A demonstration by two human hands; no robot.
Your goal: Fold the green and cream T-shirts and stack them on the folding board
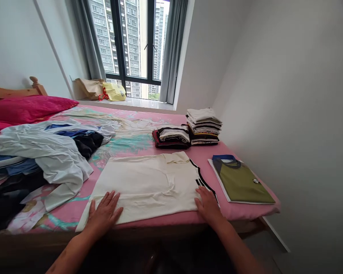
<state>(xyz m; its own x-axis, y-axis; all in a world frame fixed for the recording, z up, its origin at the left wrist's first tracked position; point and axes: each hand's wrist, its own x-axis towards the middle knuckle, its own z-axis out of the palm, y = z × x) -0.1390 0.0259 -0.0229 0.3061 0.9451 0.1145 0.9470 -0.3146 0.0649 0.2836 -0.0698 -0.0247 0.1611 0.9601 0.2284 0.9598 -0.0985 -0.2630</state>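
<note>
A cream T-shirt with black trim at its right end lies spread on the bed, its near and far sides turned inward. My left hand rests flat on its near left part, fingers spread. On the near right corner, beside the black stripes, lies my right hand, fingers stretched out over the cloth. Neither hand grips the fabric. Right of the shirt is a folded olive T-shirt with a small panda patch, on top of a white piece.
A heap of loose clothes covers the bed's left side, near a magenta pillow. Folded clothes stand in a tall stack and a lower stack toward the back right. Bags sit on the windowsill. A wall borders the right.
</note>
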